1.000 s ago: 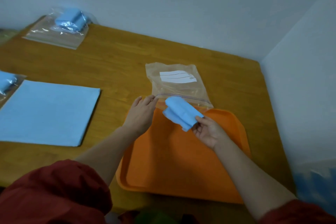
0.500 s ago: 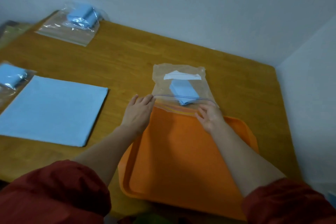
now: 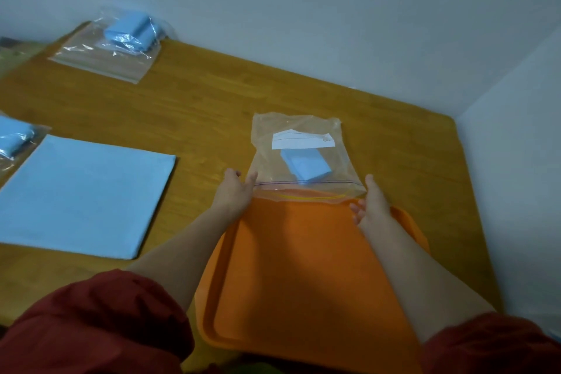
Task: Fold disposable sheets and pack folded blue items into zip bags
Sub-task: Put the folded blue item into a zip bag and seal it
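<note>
Once the folded blue sheet [image 3: 305,164] had slid from the right hand [image 3: 371,203] into the clear zip bag [image 3: 303,155], packing was nearly done; only sealing remained. Both hands, apart, pinched the crinkly bag's mouth corners, the left hand [image 3: 235,193] opposite, over the smooth orange tray [image 3: 303,282].

A clear zip bag [image 3: 306,158] with a white label is laid flat on the table [image 3: 197,106], mouth overlapping the orange tray [image 3: 297,267]. A folded blue item [image 3: 305,164] is contained inside, tilted.
</note>
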